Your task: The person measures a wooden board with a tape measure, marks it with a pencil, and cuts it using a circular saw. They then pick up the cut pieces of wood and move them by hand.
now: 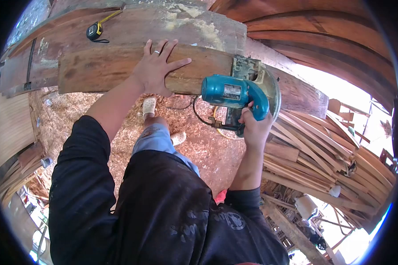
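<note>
A teal circular saw (227,92) rests at the right end of a brown wooden board (93,68). My right hand (255,126) is wrapped round the saw's curved rear handle. My left hand (161,66) lies flat on the board with its fingers spread, left of the saw's motor, a ring on one finger. The saw's metal base (245,66) overlaps the board's end, and the blade is hidden under its guard. A black cord loops below the motor.
A yellow-and-black tape measure (94,31), partly pulled out, lies on the worn bench planks (141,24). Stacked wood strips (314,150) fill the right side. Large curved reddish planks (314,26) stand at upper right. Sawdust (119,106) covers the floor around my feet.
</note>
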The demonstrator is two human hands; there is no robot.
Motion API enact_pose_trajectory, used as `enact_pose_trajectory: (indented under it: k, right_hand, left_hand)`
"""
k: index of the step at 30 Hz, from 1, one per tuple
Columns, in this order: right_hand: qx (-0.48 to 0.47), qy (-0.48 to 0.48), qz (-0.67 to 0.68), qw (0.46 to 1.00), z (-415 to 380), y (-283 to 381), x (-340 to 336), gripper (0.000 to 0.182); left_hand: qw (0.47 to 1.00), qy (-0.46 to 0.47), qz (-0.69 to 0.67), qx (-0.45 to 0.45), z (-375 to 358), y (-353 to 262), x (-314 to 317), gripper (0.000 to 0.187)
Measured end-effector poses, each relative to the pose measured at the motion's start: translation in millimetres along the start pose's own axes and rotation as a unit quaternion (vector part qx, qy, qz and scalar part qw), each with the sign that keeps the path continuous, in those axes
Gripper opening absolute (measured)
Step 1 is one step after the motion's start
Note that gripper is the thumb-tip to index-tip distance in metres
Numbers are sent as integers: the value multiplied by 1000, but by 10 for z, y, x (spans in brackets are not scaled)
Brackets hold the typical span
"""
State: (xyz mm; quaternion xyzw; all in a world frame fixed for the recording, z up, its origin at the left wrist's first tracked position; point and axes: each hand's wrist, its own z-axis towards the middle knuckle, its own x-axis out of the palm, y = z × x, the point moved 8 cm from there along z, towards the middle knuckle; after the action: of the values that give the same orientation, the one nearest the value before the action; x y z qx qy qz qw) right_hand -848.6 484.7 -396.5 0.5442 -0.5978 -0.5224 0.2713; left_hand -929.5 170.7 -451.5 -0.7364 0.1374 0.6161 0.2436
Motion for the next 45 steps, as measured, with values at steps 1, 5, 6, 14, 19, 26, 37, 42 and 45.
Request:
enact_pose_trajectory:
  k: [1, 5, 6, 14, 19, 26, 37, 42, 45]
  right_hand:
    - [-1, 4, -3, 1000, 12, 18, 15, 15]
    - [-2, 7, -6, 1000, 28, 31, 45, 14]
    - [0, 4, -3, 1000, 19, -7, 43, 14]
    - [-17, 3, -19, 1000, 5, -52, 22, 12]
    - [-6, 5, -59, 998, 77, 133, 25, 12]
    - [11, 2, -61, 998, -23, -48, 11, 14]
    - [-28, 0, -72, 997, 18, 281, 16, 17]
    - [-43, 6, -78, 996, 147, 487, 51, 24]
    - [-26, 13, -88, 996, 217, 473, 83, 25]
  left_hand:
    - [1000, 3, 4, -1, 5, 0, 6, 121]
    - [1000, 9, 16, -3, 34, 9, 24, 122]
    - [1000, 11, 18, -3, 34, 8, 26, 122]
    - [1000, 10, -5, -2, 29, -20, -23, 123]
    - [1000, 14, 2, 3, 50, -19, -25, 123]
    - [1000, 19, 9, -2, 73, -90, -54, 123]
    - [999, 46, 20, -9, 53, -120, -70, 123]
    - [999, 40, 25, 0, 67, -108, -28, 124]
    - [999, 27, 17, 5, 69, -101, -51, 123]
